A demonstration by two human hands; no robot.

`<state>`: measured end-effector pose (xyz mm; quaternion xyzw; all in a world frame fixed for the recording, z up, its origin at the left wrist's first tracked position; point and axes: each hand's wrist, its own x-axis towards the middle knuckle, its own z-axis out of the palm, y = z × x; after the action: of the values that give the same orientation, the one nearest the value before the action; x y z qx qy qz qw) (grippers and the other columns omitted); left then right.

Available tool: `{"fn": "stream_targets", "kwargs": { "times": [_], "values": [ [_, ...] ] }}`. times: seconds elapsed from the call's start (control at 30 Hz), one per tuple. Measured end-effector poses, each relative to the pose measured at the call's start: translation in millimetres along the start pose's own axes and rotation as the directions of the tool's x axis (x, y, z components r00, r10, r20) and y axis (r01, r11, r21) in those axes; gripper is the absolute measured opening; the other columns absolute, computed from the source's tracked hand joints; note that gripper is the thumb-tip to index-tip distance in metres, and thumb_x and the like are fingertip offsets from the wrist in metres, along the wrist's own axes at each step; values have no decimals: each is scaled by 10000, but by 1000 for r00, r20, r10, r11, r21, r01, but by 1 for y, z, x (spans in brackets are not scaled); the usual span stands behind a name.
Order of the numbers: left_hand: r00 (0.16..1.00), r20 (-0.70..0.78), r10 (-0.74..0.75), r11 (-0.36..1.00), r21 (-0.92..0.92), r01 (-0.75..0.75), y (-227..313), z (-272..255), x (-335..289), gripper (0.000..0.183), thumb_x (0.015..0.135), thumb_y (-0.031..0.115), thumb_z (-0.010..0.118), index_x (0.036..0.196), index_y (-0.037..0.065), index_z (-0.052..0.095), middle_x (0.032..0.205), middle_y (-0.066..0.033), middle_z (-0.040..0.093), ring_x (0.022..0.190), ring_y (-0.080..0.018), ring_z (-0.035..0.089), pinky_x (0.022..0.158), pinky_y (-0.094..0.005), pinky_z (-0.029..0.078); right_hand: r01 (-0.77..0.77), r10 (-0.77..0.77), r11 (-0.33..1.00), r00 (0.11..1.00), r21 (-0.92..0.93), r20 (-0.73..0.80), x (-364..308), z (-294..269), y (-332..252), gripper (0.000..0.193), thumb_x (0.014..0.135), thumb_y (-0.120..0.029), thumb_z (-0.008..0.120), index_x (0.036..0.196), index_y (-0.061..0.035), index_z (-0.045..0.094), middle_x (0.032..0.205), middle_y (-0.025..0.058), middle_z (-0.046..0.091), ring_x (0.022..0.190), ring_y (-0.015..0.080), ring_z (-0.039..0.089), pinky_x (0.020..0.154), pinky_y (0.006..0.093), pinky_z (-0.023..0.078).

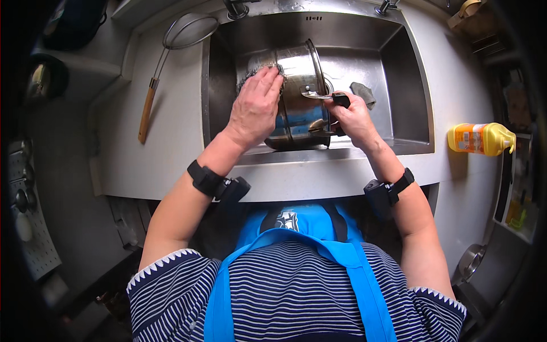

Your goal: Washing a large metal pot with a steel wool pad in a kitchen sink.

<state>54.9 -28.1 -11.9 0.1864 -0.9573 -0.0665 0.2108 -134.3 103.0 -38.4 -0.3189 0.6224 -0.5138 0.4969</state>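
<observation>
A stainless steel pot (pixel 299 68) lies tipped on its side in the metal sink (pixel 404 85), its rim toward the right. My left hand (pixel 255 108) presses a dark, wiry scouring pad (pixel 250 73) against the pot's outer wall; the fingers cover most of the pad. On the pot's right side, my right hand (pixel 354 118) is closed round its black-gripped side handle (pixel 341 100). A crumpled grey cloth (pixel 363 94) rests on the sink floor beyond that hand.
On the left counter lies a wire strainer with a wooden handle (pixel 149 105). A yellow pump bottle (pixel 481 138) lies on the right counter. Behind the sink stands a faucet (pixel 235 9). The sink's front edge (pixel 376 153) runs beneath my wrists.
</observation>
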Motion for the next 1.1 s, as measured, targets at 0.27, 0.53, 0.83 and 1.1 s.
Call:
{"fn": "stream_targets", "kwargs": {
  "times": [0.27,0.53,0.83,1.1],
  "values": [
    [958,249,-142,973,-143,182,-60,18,61,290,868,114,474,1100,-20,586,1148,-195,578,1082,-341,531,970,-385,410,-38,41,998,998,47,-54,-1,7,-7,143,880,-163,586,874,-31,639,672,-23,541,577,57,488,485,228,432],
    [1000,-16,9,999,-34,-10,8,12,-9,447,836,43,550,1273,-15,475,1348,-179,432,1272,-342,384,1067,-408,307,-37,42,996,997,77,-62,2,7,-6,189,884,-214,594,895,-28,623,651,-9,538,508,73,481,432,236,406],
    [999,35,-26,1000,6,26,14,6,-24,481,827,8,538,1301,-3,455,1375,-176,407,1297,-344,355,1083,-415,285,-57,20,992,952,113,307,-16,-6,9,441,841,-324,670,1141,-29,536,940,32,592,814,81,535,695,253,452],
    [997,16,-77,994,-75,78,5,2,-12,373,868,42,527,1239,13,522,1331,-160,460,1260,-323,410,1064,-381,326,-69,39,991,968,112,249,0,2,-6,458,898,-483,537,1007,-47,628,879,34,638,736,116,585,671,271,477]
  ]
}}
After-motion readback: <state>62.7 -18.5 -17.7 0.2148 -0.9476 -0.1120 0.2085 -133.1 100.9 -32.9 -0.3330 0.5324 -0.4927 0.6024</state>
